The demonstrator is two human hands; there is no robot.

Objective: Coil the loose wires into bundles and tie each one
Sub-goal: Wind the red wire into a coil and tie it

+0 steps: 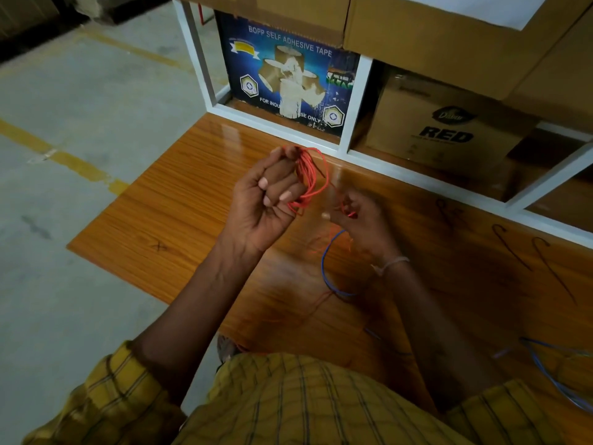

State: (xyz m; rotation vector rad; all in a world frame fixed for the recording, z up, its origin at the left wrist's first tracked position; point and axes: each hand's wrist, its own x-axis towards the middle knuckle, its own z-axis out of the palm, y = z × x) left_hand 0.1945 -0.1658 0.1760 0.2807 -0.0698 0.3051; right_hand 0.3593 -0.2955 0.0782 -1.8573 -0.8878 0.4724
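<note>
While the red coil is only part wound, progress: early, no finished bundle in view.
Red wire (309, 178): several loops gathered just above the tabletop (154, 220), at 12 o'clock from the person's chest; a loose tail trails toward 6 o'clock.
Left hand (268, 200): fingers curled round the loops, holding the coil upright.
Right hand (359, 220): at 3 o'clock of the coil, fingers pinching the red tail, seemingly feeding it.
Blue wire (327, 268): uncoiled, lying on the tabletop below the right hand; more blue strands (545, 374) at 4 o'clock.
Left to do: finish winding, tie the red bundle, then coil and tie the blue.
</note>
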